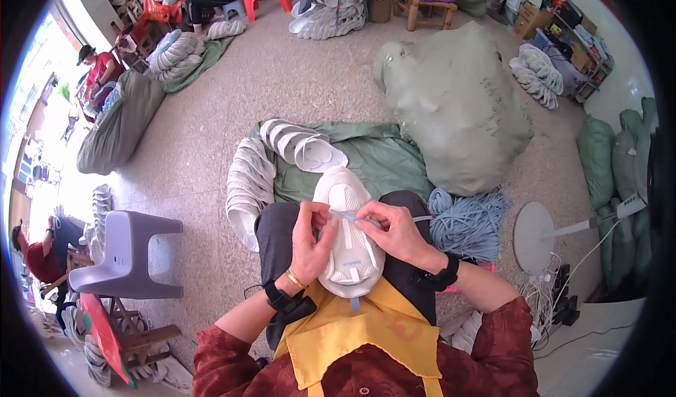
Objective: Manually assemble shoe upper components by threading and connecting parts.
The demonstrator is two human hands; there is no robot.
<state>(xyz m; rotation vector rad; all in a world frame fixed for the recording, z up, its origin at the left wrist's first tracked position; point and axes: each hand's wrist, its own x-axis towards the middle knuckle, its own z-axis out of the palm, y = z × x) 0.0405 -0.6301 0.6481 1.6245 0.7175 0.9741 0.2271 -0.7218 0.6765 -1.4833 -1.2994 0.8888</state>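
Note:
A white shoe upper (345, 245) lies in my lap over the yellow apron (366, 333), its toe end pointing away from me. A grey-blue shoelace (343, 214) crosses the upper between my two hands. My left hand (312, 238) has its fingers pinched on the lace at the left side of the opening. With my right hand (398, 231) I grip the lace on the right side. The lace trails right toward a heap of blue-grey laces (468, 221) beside my right knee. A small grey-blue tab (354, 303) shows at the near end of the upper.
Nested white uppers (251, 193) and another row (303, 147) rest around a green cloth (359, 150). Beyond lies a big stuffed grey-green sack (458, 108). A grey plastic stool (127, 256) stands left, a fan (539, 236) right. Other people sit working at left and back.

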